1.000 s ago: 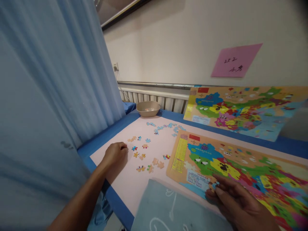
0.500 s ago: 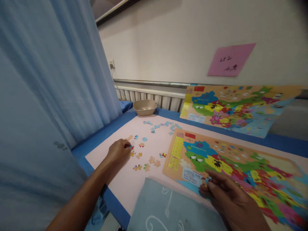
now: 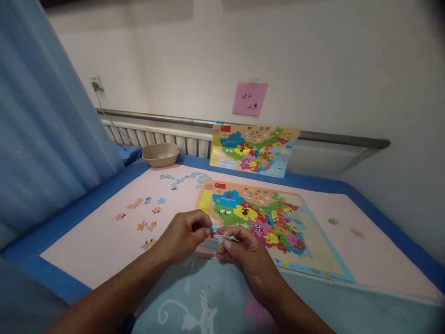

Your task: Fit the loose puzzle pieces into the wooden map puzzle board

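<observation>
My left hand [image 3: 186,234] pinches a small blue and red jigsaw piece [image 3: 212,233] between thumb and fingertips. Close beside it, my right hand [image 3: 248,255] grips a peach-coloured jigsaw piece [image 3: 223,240], partly covered by the fingers. Both hands are held over the lower left part of a map jigsaw board [image 3: 274,206]. Much of the map is filled in, while bare tan backing [image 3: 321,236] shows along its right side. Loose pieces lie left of the board, among them a peach one with a red spot [image 3: 156,210] and a light blue one [image 3: 162,201].
A printed map sheet [image 3: 253,150] leans against the wall rail behind the board. A beige basin [image 3: 161,155] stands at the back left. Two loose pieces, one green [image 3: 333,221], lie to the right. A blue curtain [image 3: 45,116] hangs on the left.
My left hand has lifted a blue and red piece from the loose pieces and brought it right, beside my right hand. My right hand keeps its piece. The view has swung right.
</observation>
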A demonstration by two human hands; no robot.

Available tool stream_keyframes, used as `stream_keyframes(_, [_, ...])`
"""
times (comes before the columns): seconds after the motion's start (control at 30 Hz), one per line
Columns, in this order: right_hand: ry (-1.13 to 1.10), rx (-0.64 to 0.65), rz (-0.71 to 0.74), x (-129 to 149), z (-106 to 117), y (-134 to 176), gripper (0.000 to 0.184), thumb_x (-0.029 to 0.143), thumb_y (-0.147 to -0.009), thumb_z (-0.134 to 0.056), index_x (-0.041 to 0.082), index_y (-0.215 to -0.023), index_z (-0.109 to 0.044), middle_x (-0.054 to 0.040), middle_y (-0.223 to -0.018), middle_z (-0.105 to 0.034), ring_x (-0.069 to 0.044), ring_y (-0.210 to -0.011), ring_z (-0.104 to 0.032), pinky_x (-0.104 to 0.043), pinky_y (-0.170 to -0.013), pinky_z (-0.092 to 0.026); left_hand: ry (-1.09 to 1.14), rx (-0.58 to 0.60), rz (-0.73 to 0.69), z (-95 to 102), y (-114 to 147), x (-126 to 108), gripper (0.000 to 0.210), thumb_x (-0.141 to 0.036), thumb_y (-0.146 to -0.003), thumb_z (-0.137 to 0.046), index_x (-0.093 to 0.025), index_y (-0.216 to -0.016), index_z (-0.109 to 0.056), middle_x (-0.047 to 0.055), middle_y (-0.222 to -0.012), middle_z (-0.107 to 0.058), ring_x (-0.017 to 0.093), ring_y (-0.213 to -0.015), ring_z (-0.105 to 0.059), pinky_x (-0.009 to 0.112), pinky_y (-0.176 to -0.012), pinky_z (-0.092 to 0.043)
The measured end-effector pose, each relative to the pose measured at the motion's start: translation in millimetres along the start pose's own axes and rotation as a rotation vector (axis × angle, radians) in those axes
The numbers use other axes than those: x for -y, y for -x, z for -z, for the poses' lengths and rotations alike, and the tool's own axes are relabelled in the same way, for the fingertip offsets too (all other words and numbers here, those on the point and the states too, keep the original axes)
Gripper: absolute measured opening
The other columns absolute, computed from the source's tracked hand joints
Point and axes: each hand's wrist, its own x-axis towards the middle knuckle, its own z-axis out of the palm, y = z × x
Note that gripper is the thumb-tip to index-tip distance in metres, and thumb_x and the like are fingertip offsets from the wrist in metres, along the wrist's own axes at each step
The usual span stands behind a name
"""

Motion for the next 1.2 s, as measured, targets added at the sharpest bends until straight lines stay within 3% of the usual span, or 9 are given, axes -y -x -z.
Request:
stream_keyframes(0.1, [-0.002,0.033,0.064,1.2,0.9,2.7,0.02,0.031,-0.073,-0.076,0.018,-0.085,-0.065,-0.0024,-0.071,-0.067,-0.016,-0.068,-0.062,-0.028,-0.068,-0.05,0.116,0.087,0.008,-14.2,-0.1,-12.9,0.009,-0.016,-0.075,-0.059,-0.018,-0.078,-0.068,-0.002,-0.071,-0.066,0.013,-0.066,-0.057,0.023,-0.062,-0.041])
stream_keyframes(0.2, [0.044,-0.017,0.119,2.3,3.3,0.9,0.012,0.026,-0.073,-0.072,0.018,-0.08,-0.067,-0.0003,-0.07,-0.065,-0.014,-0.067,-0.06,-0.024,-0.066,-0.047,0.166,0.11,0.01,-22.5,-1.3,-15.7,0.012,-0.019,-0.077,-0.058,-0.017,-0.08,-0.07,0.0,-0.076,-0.069,0.015,-0.071,-0.06,0.024,-0.066,-0.043])
stream_keyframes(0.43, [0.092,-0.145,0.121,-3.8,4.4,-2.2,0.018,0.033,-0.074,-0.073,0.018,-0.082,-0.067,-0.0007,-0.069,-0.065,-0.017,-0.066,-0.061,-0.028,-0.065,-0.049,0.203,0.039,0.023,-32.3,2.7,-9.9,0.017,-0.026,-0.077,-0.063,-0.019,-0.09,-0.071,0.002,-0.082,-0.069,0.017,-0.077,-0.061,0.027,-0.07,-0.044])
stream_keyframes(0.53, [0.123,-0.134,0.146,-7.4,5.0,-2.8,0.021,0.034,-0.076,-0.074,0.017,-0.088,-0.068,-0.0014,-0.075,-0.066,-0.018,-0.071,-0.062,-0.028,-0.066,-0.049,0.151,-0.032,-0.035,-36.8,2.5,-10.2,0.007,-0.024,-0.073,-0.066,-0.017,-0.076,-0.068,0.003,-0.082,-0.065,0.017,-0.078,-0.059,0.027,-0.069,-0.043])
stream_keyframes(0.63, [0.143,-0.125,0.175,-7.4,6.6,-3.8,0.022,0.033,-0.077,-0.073,0.018,-0.091,-0.069,-0.0023,-0.08,-0.068,-0.017,-0.073,-0.061,-0.028,-0.067,-0.048,0.253,-0.049,-0.047,-36.2,0.8,-9.5,0.012,-0.025,-0.072,-0.07,-0.016,-0.067,-0.064,0.006,-0.092,-0.065,0.019,-0.086,-0.06,0.027,-0.073,-0.044])
stream_keyframes(0.8, [0.111,-0.25,0.186,-1.2,8.0,-5.6,0.019,0.031,-0.073,-0.074,0.019,-0.086,-0.066,-0.0023,-0.08,-0.067,-0.02,-0.077,-0.063,-0.031,-0.074,-0.05,0.407,-0.1,0.172,-30.6,-1.4,-3.6,0.025,-0.037,-0.071,-0.075,-0.016,-0.071,-0.061,0.0,-0.06,-0.059,0.012,-0.055,-0.05,0.023,-0.055,-0.038])
stream_keyframes(0.93, [0.083,-0.256,0.214,-1.7,6.2,-7.3,0.016,0.028,-0.071,-0.072,0.02,-0.079,-0.061,0.001,-0.074,-0.061,-0.018,-0.07,-0.061,-0.031,-0.071,-0.052,0.4,-0.1,0.222,-32.8,-3.2,-0.4,0.03,-0.041,-0.07,-0.075,-0.014,-0.073,-0.062,0.003,-0.06,-0.063,0.013,-0.051,-0.052,0.023,-0.051,-0.038])
stream_keyframes(1.2, [0.05,-0.213,0.234,-7.8,6.3,-12.2,0.02,0.025,-0.071,-0.071,0.02,-0.088,-0.061,0.0023,-0.075,-0.058,-0.015,-0.069,-0.058,-0.027,-0.066,-0.05,0.478,-0.066,0.256,-37.8,-5.1,0.1,0.033,-0.041,-0.065,-0.078,-0.014,-0.073,-0.06,0.001,-0.054,-0.06,0.011,-0.046,-0.051,0.021,-0.046,-0.037])
